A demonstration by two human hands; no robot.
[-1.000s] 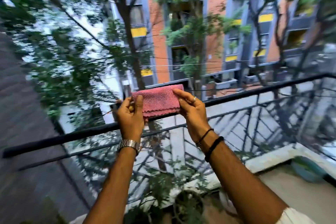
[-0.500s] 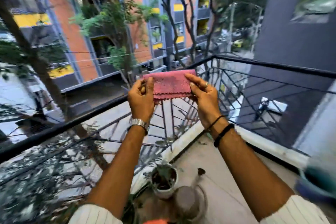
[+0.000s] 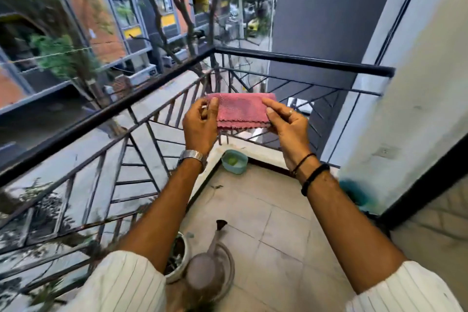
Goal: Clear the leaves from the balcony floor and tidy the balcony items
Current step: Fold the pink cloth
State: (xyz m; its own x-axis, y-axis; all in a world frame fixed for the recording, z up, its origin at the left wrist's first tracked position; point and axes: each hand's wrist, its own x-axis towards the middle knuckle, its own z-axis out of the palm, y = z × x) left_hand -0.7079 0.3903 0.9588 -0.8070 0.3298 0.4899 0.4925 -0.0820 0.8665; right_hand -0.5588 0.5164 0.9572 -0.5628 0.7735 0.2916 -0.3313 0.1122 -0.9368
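Note:
A folded pink cloth [image 3: 240,110] is held up in front of me, at the height of the balcony railing's upper bars. My left hand [image 3: 200,125] pinches its left end and my right hand [image 3: 287,125] pinches its right end. The tiled balcony floor [image 3: 273,223] lies below, with a small dark leaf or twig [image 3: 217,187] near the left kerb.
A black metal railing [image 3: 298,59] runs along the left and far sides. A teal bowl [image 3: 234,161] sits in the far corner. A grey watering can [image 3: 210,268] and a white plant pot [image 3: 178,258] stand near my feet. A white wall [image 3: 410,99] with a teal object [image 3: 359,195] is at the right.
My view has swung right, from the railing and trees to the balcony's far corner. Both hands keep the cloth held between them, now lower against the railing.

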